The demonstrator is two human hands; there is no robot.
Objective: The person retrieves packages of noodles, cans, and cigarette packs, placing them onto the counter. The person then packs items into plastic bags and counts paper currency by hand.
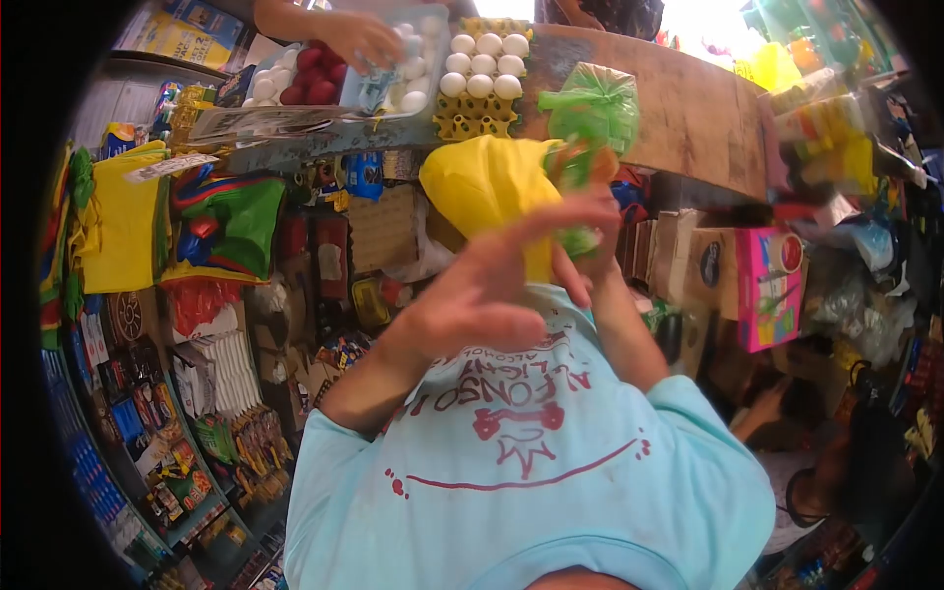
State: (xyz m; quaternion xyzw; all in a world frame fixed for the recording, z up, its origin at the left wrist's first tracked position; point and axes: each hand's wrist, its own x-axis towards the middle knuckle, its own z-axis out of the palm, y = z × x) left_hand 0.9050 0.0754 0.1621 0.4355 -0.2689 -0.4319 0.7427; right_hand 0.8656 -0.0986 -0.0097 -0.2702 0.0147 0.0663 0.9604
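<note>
My left hand (pixel 482 290) is raised over my light blue shirt (pixel 511 433), fingers spread, with nothing visible in it. Just beyond, my right hand (pixel 598 221) is blurred and partly covered by the left fingers. Green plastic shows above and below it, so it appears closed on a green plastic bag (pixel 578 167). Beside these, a yellow plastic bag (pixel 487 182) bulges out; whether a hand touches it is hidden. On the counter behind lies another, filled green plastic bag (pixel 602 103), tied at one side.
A curved wooden counter (pixel 688 128) bears a tray of white eggs (pixel 482 67). Left of it, another person's hand (pixel 359 39) reaches over white and red eggs. Stacked plastic bags (pixel 123 221) and packed shelves (pixel 211 423) stand left. Another person (pixel 865 462) is at lower right.
</note>
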